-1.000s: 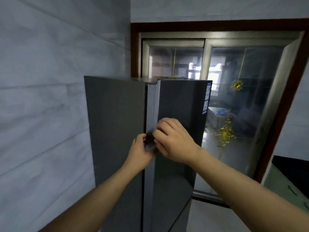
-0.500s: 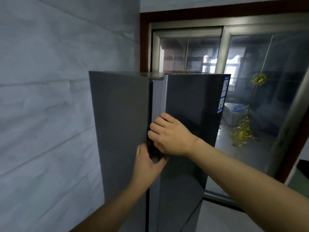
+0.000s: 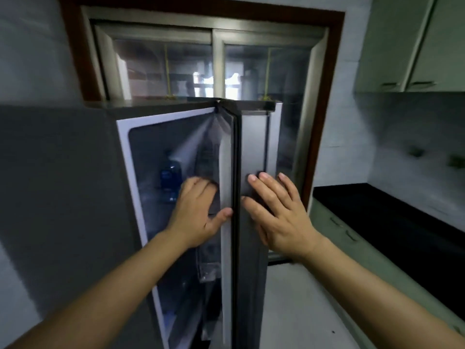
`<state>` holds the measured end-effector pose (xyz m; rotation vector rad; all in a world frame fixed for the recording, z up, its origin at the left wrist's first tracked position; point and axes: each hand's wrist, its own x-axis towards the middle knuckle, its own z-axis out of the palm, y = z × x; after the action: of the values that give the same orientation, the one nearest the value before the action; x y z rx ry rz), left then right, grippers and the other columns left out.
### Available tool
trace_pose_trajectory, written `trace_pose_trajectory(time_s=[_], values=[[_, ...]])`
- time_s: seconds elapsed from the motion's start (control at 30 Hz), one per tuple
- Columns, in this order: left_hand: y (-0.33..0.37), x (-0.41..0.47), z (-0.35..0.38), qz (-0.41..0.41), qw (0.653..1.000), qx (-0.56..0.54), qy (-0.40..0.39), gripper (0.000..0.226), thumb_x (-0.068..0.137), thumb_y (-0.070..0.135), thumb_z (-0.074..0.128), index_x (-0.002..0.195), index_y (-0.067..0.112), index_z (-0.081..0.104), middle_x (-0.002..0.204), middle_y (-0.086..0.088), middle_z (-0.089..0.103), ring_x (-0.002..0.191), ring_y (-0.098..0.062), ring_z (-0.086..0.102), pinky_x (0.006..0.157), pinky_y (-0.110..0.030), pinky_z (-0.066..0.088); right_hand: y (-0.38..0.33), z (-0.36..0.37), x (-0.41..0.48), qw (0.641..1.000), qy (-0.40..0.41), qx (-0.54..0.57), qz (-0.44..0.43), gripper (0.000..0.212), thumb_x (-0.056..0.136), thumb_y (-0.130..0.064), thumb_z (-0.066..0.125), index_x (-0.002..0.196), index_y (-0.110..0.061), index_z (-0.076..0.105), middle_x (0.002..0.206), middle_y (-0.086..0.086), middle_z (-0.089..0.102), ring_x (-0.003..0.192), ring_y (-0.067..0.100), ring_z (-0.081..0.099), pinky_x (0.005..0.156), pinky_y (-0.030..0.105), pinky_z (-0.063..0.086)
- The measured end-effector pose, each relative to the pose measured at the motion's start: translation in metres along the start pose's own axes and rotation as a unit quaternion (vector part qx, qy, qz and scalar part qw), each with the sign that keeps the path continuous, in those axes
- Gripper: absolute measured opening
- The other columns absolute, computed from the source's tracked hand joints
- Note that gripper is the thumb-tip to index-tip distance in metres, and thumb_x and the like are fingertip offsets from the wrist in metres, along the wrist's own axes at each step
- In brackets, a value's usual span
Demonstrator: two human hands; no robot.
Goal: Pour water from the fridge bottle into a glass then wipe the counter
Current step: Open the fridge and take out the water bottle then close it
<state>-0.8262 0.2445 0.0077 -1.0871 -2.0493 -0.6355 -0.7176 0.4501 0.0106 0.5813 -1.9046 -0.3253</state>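
One grey fridge [image 3: 63,197] fills the left and centre of the view, its broad side panel facing the camera and its compartment exposed inside a white frame. Behind it stands a sliding window [image 3: 163,66] in a metal frame with dark brown trim. At the right, a black counter [image 3: 390,217] runs along the wall over pale green drawer fronts [image 3: 339,222], with pale wall cabinets [image 3: 415,46] above.

The fridge door [image 3: 253,147] stands open and is seen almost edge-on (inner side to the left, outer face to the right). Its grey gasket [image 3: 225,172] runs vertically down the inner side, and clear door bins [image 3: 208,248] sit below the hand level.

The right hand [image 3: 279,212] lies flat against the door's outer face, with its fingers [image 3: 266,182] straight, spread and holding nothing. The left hand [image 3: 195,215] is at the door's inner side, with its thumb [image 3: 222,214] touching the gasket. Its fingers reach forward into the opening and are motion-blurred, so whether they grip the door lining cannot be determined.

The blue bottle [image 3: 170,176] stands upright inside the fridge compartment, just left of and behind the left hand, and is not touched by either hand.
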Motion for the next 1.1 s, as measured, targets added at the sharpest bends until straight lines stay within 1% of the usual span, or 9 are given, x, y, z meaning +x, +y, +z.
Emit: trace_pose_trajectory(time_s=[0.07, 0.2, 0.33, 0.47, 0.63, 0.73, 0.83, 0.93, 1.1], values=[[0.015, 0.009, 0.013, 0.017, 1.000, -0.019, 0.001, 0.043, 0.096, 0.050, 0.049, 0.098, 0.009, 0.063, 0.091, -0.011, 0.059, 0.087, -0.029, 0.052, 0.078, -0.039, 0.041, 0.007, -0.014, -0.016, 0.998, -0.022, -0.006, 0.064, 0.044, 0.081, -0.015, 0.066, 0.124, -0.014, 0.055, 0.149, 0.023, 0.043, 0.143, 0.036, 0.035, 0.111, 0.060, 0.033], [0.047, 0.035, 0.035, 0.059, 0.997, -0.033, -0.036, 0.022, 0.089, 0.019, 0.064, 0.101, 0.002, 0.068, 0.087, -0.018, 0.060, 0.082, -0.038, 0.060, 0.077, -0.042, 0.043, 0.011, -0.039, -0.019, 0.971, -0.021, -0.006, 0.237, 0.030, 0.079, -0.012, 0.067, 0.106, -0.001, 0.066, 0.136, 0.030, 0.053, 0.131, 0.044, 0.045, 0.104, 0.053, 0.038], [0.073, 0.063, 0.054, 0.086, 0.990, -0.061, -0.094, 0.031, 0.091, 0.017, 0.061, 0.120, 0.006, 0.064, 0.104, -0.017, 0.063, 0.099, -0.038, 0.058, 0.090, -0.042, 0.041, 0.021, -0.058, 0.000, 0.943, -0.008, 0.010, 0.333, 0.023, 0.075, -0.011, 0.069, 0.094, 0.000, 0.064, 0.117, 0.022, 0.057, 0.113, 0.036, 0.050, 0.092, 0.041, 0.036], [0.064, 0.070, 0.073, 0.081, 0.988, -0.104, -0.076, 0.043, 0.089, 0.046, 0.064, 0.118, 0.015, 0.061, 0.108, -0.007, 0.060, 0.104, -0.029, 0.053, 0.091, -0.040, 0.042, 0.040, -0.060, 0.020, 0.933, -0.024, 0.059, 0.354, 0.015, 0.084, -0.016, 0.065, 0.095, -0.007, 0.060, 0.104, 0.008, 0.055, 0.103, 0.025, 0.049, 0.085, 0.038, 0.043], [0.012, 0.043, 0.096, -0.052, 0.989, -0.134, -0.047, 0.075, 0.086, 0.067, 0.055, 0.140, 0.015, 0.046, 0.141, -0.007, 0.044, 0.131, -0.020, 0.040, 0.109, -0.027, 0.030, 0.071, -0.017, 0.042, 0.918, -0.133, 0.090, 0.362, 0.034, 0.089, -0.037, 0.061, 0.115, -0.016, 0.055, 0.114, 0.009, 0.052, 0.107, 0.026, 0.049, 0.085, 0.036, 0.047], [-0.013, 0.038, 0.109, -0.157, 0.975, -0.152, -0.032, 0.066, 0.092, 0.057, 0.057, 0.139, 0.012, 0.047, 0.134, -0.004, 0.046, 0.124, -0.017, 0.047, 0.100, -0.012, 0.027, 0.077, 0.031, 0.064, 0.885, -0.276, 0.061, 0.370, 0.045, 0.089, -0.042, 0.058, 0.124, -0.016, 0.046, 0.123, 0.014, 0.052, 0.113, 0.036, 0.053, 0.087, 0.044, 0.048], [-0.034, 0.037, 0.120, -0.226, 0.967, -0.120, -0.014, 0.055, 0.095, 0.041, 0.061, 0.138, 0.009, 0.048, 0.134, -0.007, 0.048, 0.123, -0.020, 0.050, 0.099, -0.022, 0.035, 0.079, 0.073, 0.067, 0.863, -0.397, 0.014, 0.314, 0.039, 0.096, -0.025, 0.054, 0.131, -0.010, 0.048, 0.132, 0.014, 0.057, 0.118, 0.035, 0.058, 0.090, 0.039, 0.048], [-0.053, 0.034, 0.125, -0.274, 0.956, -0.101, -0.025, 0.051, 0.096, 0.032, 0.064, 0.137, 0.006, 0.049, 0.135, -0.012, 0.050, 0.121, -0.017, 0.050, 0.095, -0.021, 0.037, 0.089, 0.088, 0.049, 0.879, -0.396, -0.045, 0.263, 0.028, 0.094, -0.005, 0.045, 0.120, -0.005, 0.058, 0.119, 0.012, 0.069, 0.107, 0.032, 0.068, 0.082, 0.035, 0.052], [-0.086, 0.026, 0.137, -0.343, 0.937, -0.063, -0.005, 0.041, 0.094, 0.031, 0.068, 0.128, 0.010, 0.055, 0.126, -0.007, 0.055, 0.115, -0.018, 0.053, 0.091, -0.030, 0.044, 0.147, 0.102, 0.012, 0.894, -0.383, -0.046, 0.230, 0.017, 0.094, -0.013, 0.046, 0.107, -0.012, 0.057, 0.102, 0.007, 0.074, 0.090, 0.029, 0.071, 0.066, 0.032, 0.046]])
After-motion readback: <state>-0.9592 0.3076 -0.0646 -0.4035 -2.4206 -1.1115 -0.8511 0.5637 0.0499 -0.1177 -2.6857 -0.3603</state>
